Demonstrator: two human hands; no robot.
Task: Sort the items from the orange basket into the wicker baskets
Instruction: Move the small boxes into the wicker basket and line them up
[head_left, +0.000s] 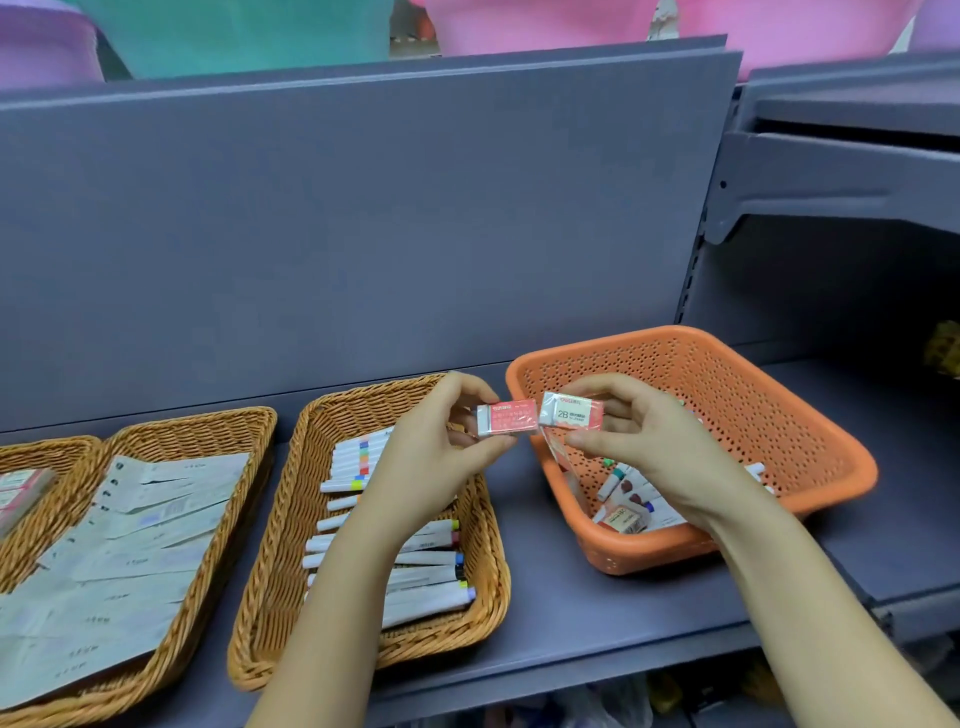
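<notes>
Head view: two hands (431, 457) (639, 441) hold two erasers (506, 417) (571, 412).

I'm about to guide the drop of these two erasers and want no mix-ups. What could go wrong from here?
1. Each hand only pinches its eraser, left and right, above the gap between baskets; a loose grip could drop one onto the shelf.
2. The marker basket lies right under the left hand, so an eraser may land among markers.
3. The far-left basket seems to hold similar packs, but it is partly out of view, so reaching it is awkward.
</notes>
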